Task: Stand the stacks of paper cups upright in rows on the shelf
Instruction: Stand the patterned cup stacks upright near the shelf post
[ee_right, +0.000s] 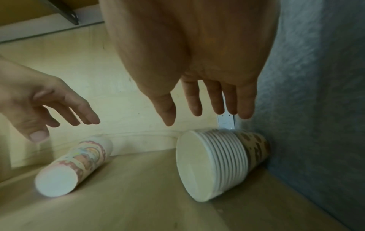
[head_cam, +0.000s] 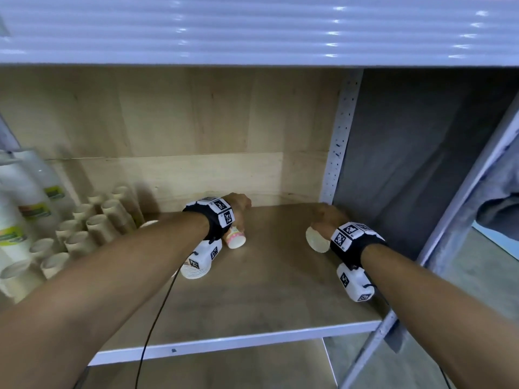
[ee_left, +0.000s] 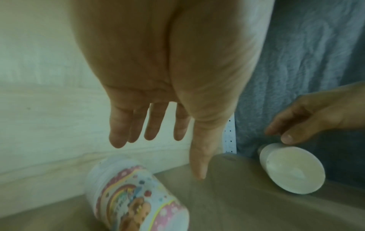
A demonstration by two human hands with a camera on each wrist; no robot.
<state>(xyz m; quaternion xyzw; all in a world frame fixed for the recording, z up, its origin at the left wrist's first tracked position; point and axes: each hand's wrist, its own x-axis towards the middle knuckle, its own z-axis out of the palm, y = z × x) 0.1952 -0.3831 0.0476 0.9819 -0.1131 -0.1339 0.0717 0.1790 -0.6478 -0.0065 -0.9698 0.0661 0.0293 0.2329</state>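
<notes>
A rainbow-printed cup stack [head_cam: 236,238] [ee_left: 134,195] [ee_right: 73,168] lies on its side on the wooden shelf [head_cam: 266,299]. My left hand [head_cam: 241,204] [ee_left: 173,157] hovers just above it, fingers straight and spread, holding nothing. A white-rimmed cup stack [head_cam: 317,240] [ee_right: 215,164] [ee_left: 292,168] lies on its side by the grey right wall. Over it my right hand [head_cam: 323,217] [ee_right: 197,118] is open, thumb close to its upper side; I cannot tell whether it touches. Another white stack [head_cam: 195,272] lies under my left wrist.
Several brown cup stacks [head_cam: 92,226] stand upright in rows at the shelf's left. Wrapped white packs with green labels [head_cam: 19,209] stand beyond them. A perforated metal upright [head_cam: 337,147] and grey wall [head_cam: 407,164] bound the right side. An upper shelf [head_cam: 252,32] hangs overhead.
</notes>
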